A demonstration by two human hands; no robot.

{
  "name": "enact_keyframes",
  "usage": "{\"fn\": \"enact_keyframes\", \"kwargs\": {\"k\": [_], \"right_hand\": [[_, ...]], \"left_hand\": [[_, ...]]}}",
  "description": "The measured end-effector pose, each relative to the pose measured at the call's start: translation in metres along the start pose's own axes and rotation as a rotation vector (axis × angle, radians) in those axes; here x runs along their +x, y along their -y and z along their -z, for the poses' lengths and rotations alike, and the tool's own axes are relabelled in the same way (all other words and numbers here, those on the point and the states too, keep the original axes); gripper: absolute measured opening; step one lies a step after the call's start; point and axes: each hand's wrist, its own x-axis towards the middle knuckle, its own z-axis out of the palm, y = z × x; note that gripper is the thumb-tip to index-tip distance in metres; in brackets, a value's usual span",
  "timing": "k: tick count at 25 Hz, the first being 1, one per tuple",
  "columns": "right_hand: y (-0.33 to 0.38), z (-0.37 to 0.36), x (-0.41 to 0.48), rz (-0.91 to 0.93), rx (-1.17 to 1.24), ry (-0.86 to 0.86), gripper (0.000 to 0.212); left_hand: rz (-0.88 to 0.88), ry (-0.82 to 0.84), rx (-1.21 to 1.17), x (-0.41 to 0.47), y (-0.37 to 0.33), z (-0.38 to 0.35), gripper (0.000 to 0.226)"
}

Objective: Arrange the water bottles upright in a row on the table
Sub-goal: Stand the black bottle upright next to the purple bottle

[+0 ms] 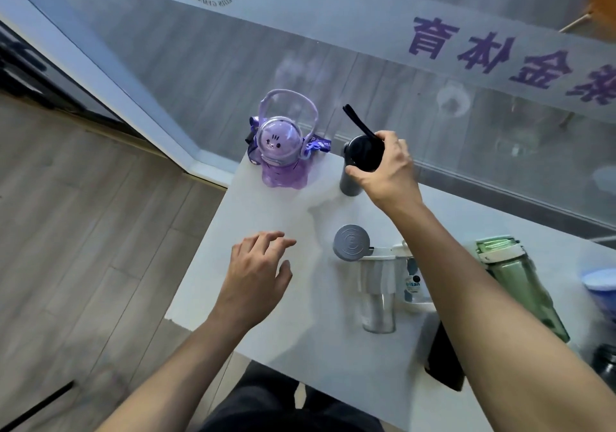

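Observation:
A purple cartoon bottle (281,151) stands upright at the far left corner of the white table (266,211). Right of it a dark grey bottle (353,171) with a black loop strap stands upright, and my right hand (383,168) grips its lid from above. A clear bottle (378,291) with a grey lid lies on its side near the middle, next to a white-labelled bottle (413,285) partly hidden by my right forearm. A green bottle (520,285) lies on its side further right. My left hand (256,271) hovers over the table's left part, fingers apart, empty.
A glass wall (333,51) with purple lettering runs right behind the table. A black object (443,361) lies at the near edge under my forearm. A blue item (600,288) and a dark item (605,365) sit at the right border. Wooden floor (83,231) lies to the left.

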Motion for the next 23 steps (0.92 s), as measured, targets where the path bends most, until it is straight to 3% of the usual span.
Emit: {"fn": "enact_keyframes", "kwargs": {"k": [13,18,23], "right_hand": [[0.011,-0.006,-0.011,-0.088,-0.072,-0.038,0.076],[0.018,0.001,-0.029,-0.146,-0.031,-0.035,0.097],[0.019,0.023,-0.103,0.005,-0.052,-0.228,0.071]], "left_hand": [[-0.068,-0.004,-0.024,0.014,0.011,0.009,0.032],[-0.097,-0.01,-0.039,0.014,0.013,0.012,0.032],[-0.157,-0.021,-0.07,0.017,0.006,0.011,0.031]]}}
